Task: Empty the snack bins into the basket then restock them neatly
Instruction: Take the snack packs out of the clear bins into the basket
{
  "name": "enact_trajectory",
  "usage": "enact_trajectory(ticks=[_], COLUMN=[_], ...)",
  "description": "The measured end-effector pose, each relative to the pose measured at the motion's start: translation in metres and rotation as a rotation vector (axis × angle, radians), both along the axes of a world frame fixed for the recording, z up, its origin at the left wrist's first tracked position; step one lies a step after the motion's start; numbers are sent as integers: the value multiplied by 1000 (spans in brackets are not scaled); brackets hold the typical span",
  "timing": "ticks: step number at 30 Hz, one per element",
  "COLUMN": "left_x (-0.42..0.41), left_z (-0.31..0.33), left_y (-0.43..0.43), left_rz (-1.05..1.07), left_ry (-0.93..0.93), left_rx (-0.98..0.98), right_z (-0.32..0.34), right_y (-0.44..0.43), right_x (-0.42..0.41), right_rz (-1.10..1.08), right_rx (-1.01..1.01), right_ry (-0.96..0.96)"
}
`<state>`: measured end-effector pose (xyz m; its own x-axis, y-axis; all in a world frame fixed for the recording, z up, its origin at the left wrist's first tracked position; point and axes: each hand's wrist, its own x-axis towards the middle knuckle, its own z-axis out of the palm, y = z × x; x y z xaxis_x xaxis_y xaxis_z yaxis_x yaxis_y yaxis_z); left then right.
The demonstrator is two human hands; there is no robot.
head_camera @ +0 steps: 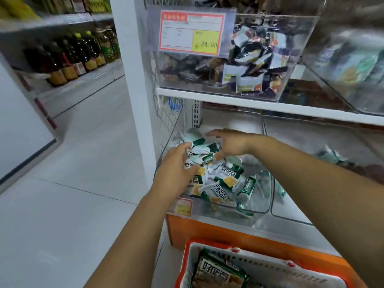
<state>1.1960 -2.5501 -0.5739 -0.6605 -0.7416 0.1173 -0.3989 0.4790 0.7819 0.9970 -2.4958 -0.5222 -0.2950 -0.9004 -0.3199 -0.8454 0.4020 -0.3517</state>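
Note:
A clear plastic bin on the lower shelf holds several green-and-white snack packets. Both hands are inside it. My left hand curls its fingers round a bunch of packets at the bin's left side. My right hand reaches across from the right, fingers spread over the same heap and touching the packets. Below, at the bottom edge, a white basket with an orange rim holds a few of the same packets.
To the right, a second clear bin holds a few packets. The upper shelf carries a bin of dark snack packets with a price tag. An orange shelf base sits under the bins. Bottles line shelves across the aisle.

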Motion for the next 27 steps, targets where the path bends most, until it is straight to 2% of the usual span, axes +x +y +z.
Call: enact_trajectory(ticks=[4,8,18,21,25,27], left_x=[-13,-28,-55,-54,-50,-46], left_z=[-1,-2,-14,-19,-23,-22], left_y=[-11,-20,-39,-39,-38,-36], left_rz=[-24,-75,-172,-171,-134,-134], left_ry=[-20,4,-233,-175,-94,-81], left_rx=[-93,-112,-154,-143,-38,0], right_z=[-30,-42,-22,-21,-25,-24], right_y=[-25,-28,-6,-6,-8,-6], right_x=[-4,-10,-27,-26,-14,-7], right_rz=[9,67,30,2,-41,-66], right_rx=[102,117,71,65,37,29], right_ry=[-94,2,-26,-117,-346,-382])
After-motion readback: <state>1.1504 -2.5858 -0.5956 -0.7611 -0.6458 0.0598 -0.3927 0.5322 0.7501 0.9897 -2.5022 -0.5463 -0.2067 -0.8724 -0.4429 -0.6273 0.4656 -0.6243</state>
